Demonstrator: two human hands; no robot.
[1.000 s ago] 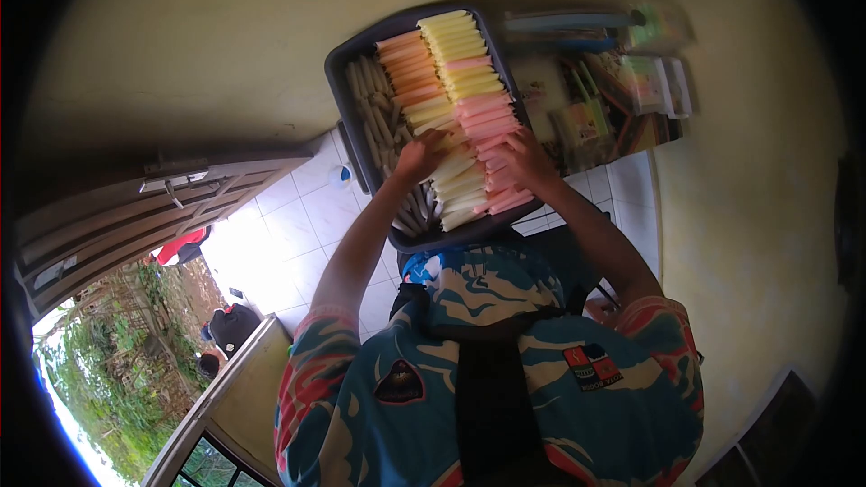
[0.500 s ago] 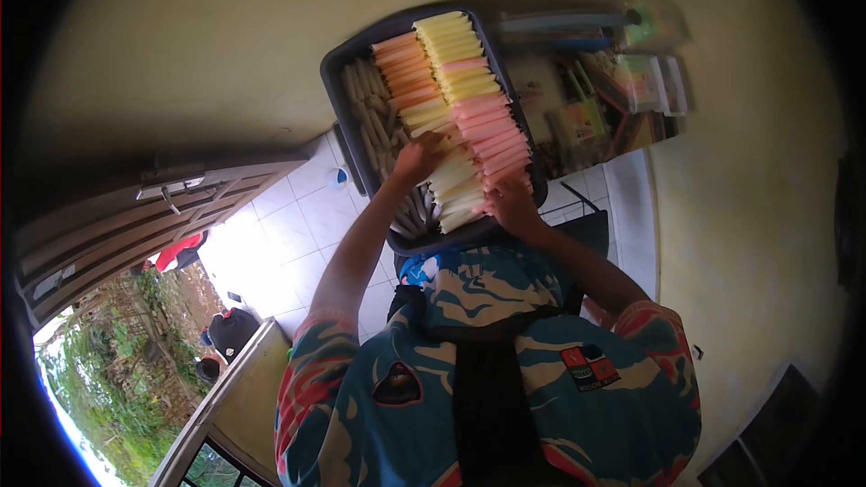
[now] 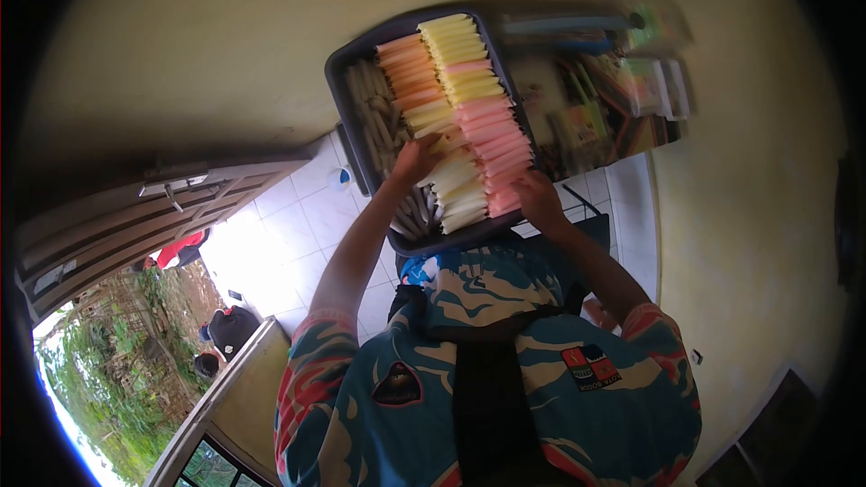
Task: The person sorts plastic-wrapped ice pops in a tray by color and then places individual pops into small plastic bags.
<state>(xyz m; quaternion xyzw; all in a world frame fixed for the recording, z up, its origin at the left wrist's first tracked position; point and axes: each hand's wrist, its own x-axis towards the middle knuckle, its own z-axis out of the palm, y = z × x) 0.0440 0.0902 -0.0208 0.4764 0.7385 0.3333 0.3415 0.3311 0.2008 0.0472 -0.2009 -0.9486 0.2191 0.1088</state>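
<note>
A dark plastic tub point(image 3: 347, 117) holds rows of slim, filled plastic tubes that look like ice pops. Orange tubes point(image 3: 406, 68) and yellow tubes point(image 3: 456, 45) lie in its far part, with pink tubes point(image 3: 492, 144) and whitish tubes point(image 3: 462, 194) nearer me. My left hand point(image 3: 417, 159) rests over the left column, its fingers stretched across the pale tubes. At the tub's right edge, my right hand point(image 3: 541, 200) has its fingers curled at the ends of the pink tubes. What lies under its fingertips is hidden.
Greyish tubes point(image 3: 381, 117) lie loosely along the tub's left side. Boxes and packets point(image 3: 582, 122) sit on a surface to the right, blurred. White floor tiles point(image 3: 316, 216) show at left. Beyond the doorway is a person in a dark top point(image 3: 233, 332).
My right hand has shifted right, from the near ends of the pink and whitish tubes to the tub's right edge, uncovering the nearest pink tubes. My left hand stays almost in place.
</note>
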